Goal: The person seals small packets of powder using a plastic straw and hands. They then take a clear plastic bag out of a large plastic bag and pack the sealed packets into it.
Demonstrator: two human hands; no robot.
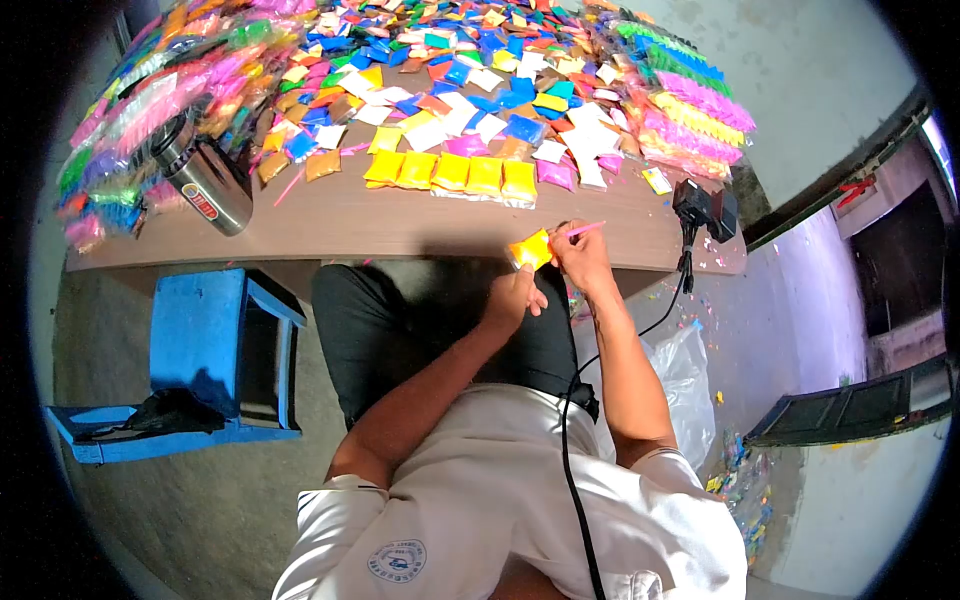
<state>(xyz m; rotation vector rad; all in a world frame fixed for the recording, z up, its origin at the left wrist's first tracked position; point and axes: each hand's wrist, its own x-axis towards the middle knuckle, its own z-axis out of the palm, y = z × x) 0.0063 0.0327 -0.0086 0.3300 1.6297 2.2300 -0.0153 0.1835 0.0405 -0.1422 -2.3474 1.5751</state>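
My left hand (515,295) grips a small yellow packet (531,250) by its lower edge, just off the table's front edge. Close beside it, my right hand (582,262) is closed around a thin pink stick (584,229) that points to the right. The fingertips of my right hand are at the packet's right side; whether they touch it I cannot tell. Beyond my hands, a row of similar yellow packets (450,174) lies on the table (340,215).
A large heap of coloured packets (470,80) covers the table's back. A steel flask (205,180) stands at the left. A black adapter (706,208) with a hanging cable sits at the right edge. A blue stool (197,340) is on the floor at left.
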